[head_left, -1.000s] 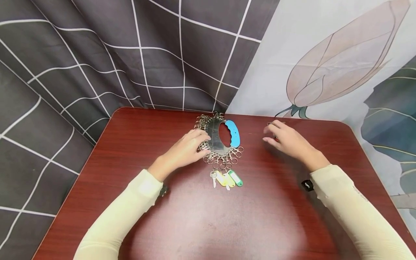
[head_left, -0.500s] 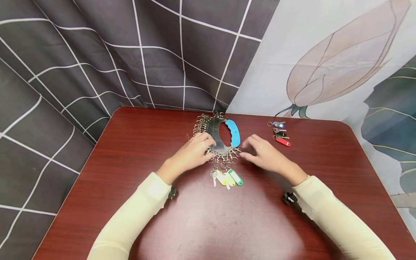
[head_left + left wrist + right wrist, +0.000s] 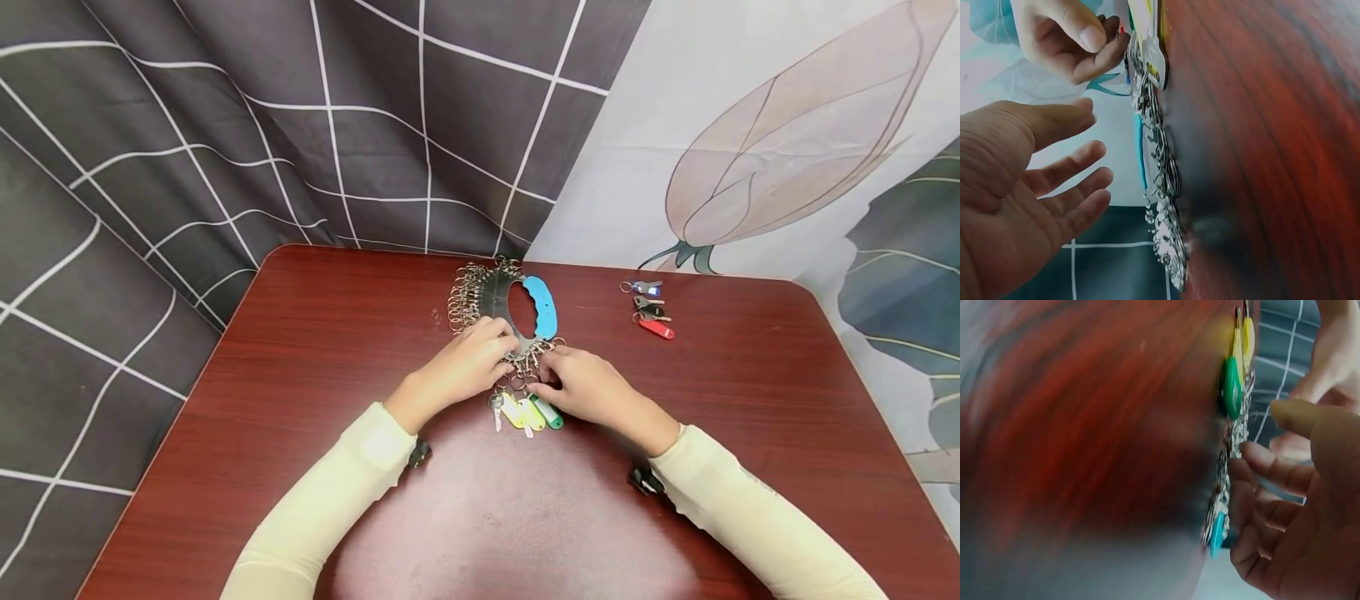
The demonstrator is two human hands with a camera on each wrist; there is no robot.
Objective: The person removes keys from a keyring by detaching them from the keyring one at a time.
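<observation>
Head view: I'm using the blue-handled key holder (image 3: 492,298) as landmark. Green key tag (image 3: 552,415) lies off its near side, long axis slanting outward from it and rightward. Right hand (image 3: 587,385) is nearer, at the holder's near-right edge, thumb by the tag's inner end. Left hand (image 3: 474,358) is over the near-left edge; yellow key tags (image 3: 513,411) lie on that side of the green one.

Left wrist view: my left fingers are spread, thumb apart, nothing held, beside the holder.

Right wrist view: right fingers loosely bent, thumb apart, nothing gripped that I see; whether they touch the holder's swivel clasps (image 3: 1237,439), can't tell.
</observation>
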